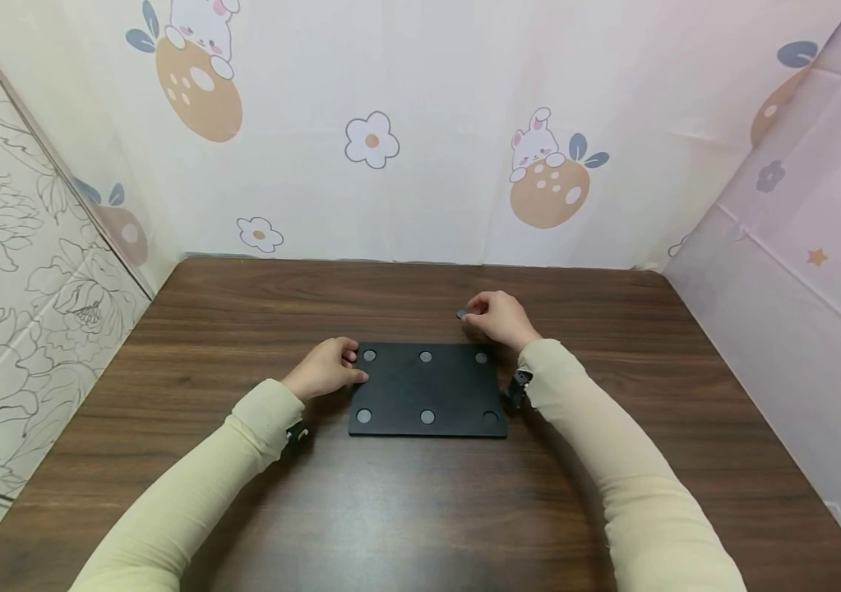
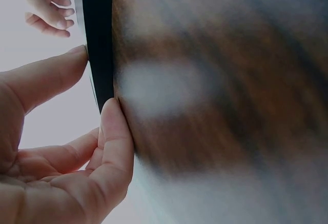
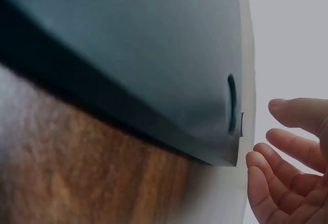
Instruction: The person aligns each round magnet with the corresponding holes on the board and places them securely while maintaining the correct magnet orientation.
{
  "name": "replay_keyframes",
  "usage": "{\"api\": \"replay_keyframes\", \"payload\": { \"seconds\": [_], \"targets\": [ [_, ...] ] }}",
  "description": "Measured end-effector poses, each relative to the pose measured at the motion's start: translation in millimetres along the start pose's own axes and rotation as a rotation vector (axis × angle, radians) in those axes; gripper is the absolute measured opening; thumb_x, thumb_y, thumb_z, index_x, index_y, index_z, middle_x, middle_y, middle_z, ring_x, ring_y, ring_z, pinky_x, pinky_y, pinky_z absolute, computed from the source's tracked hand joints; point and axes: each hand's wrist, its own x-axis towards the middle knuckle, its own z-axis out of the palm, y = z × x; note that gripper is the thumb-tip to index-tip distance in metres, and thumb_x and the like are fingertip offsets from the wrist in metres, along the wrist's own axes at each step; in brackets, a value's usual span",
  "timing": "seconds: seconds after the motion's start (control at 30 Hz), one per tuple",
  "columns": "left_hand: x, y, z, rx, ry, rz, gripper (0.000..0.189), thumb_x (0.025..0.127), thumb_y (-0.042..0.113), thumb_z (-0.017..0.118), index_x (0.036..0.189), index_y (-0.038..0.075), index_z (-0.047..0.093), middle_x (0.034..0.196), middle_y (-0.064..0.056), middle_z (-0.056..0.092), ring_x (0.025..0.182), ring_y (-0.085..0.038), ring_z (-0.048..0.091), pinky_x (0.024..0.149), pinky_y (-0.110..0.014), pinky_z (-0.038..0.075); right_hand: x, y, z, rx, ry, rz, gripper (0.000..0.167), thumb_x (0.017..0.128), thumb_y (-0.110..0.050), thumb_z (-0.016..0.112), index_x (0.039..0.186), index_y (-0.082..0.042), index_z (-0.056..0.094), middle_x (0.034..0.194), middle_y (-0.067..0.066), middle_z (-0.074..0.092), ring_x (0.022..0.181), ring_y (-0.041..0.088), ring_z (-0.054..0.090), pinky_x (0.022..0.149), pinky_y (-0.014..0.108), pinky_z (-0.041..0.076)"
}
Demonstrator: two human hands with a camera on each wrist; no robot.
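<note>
A flat black rectangular board lies on the table, with several round grey spots along its far and near edges. At its near right corner the round recess looks dark. My left hand grips the board's left edge, thumb on top and fingers at the side; the left wrist view shows this hand close up. Beyond the board's far right corner, my right hand is at a small dark disc. In the right wrist view its thumb and fingers are apart, and the thin disc sits beyond the fingertips.
The brown wooden table runs back to a patterned curtain. More patterned covering stands along the right side, and a flower-printed panel along the left. A dark wrist device hangs beside the board's right edge.
</note>
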Motion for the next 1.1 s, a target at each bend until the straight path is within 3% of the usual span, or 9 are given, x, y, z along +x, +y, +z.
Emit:
{"api": "replay_keyframes", "payload": {
  "seconds": [0.53, 1.1],
  "targets": [
    [1.6, -1.5, -0.2, 0.003, 0.001, 0.010, 0.062, 0.087, 0.013, 0.073, 0.139, -0.008, 0.045, 0.117, -0.016, 0.056, 0.100, -0.023, 0.055, 0.083, -0.033, 0.048, 13.2, 5.0, 2.4, -0.031, -0.029, 0.039, 0.027, 0.093, -0.022, 0.067, 0.114, -0.005, 0.069, 0.111, 0.015, 0.068, 0.098, 0.030, 0.062, 0.088, 0.046, 0.051],
    [0.6, -0.6, 0.9, 0.002, -0.001, 0.006, 0.063, 0.088, 0.013, 0.073, 0.140, -0.007, 0.044, 0.114, -0.014, 0.056, 0.094, -0.020, 0.054, 0.079, -0.030, 0.046, 21.1, -5.0, 3.1, -0.122, -0.076, 0.075, 0.029, 0.092, -0.021, 0.068, 0.115, -0.004, 0.070, 0.114, 0.014, 0.068, 0.101, 0.031, 0.063, 0.091, 0.045, 0.052]
  ]
}}
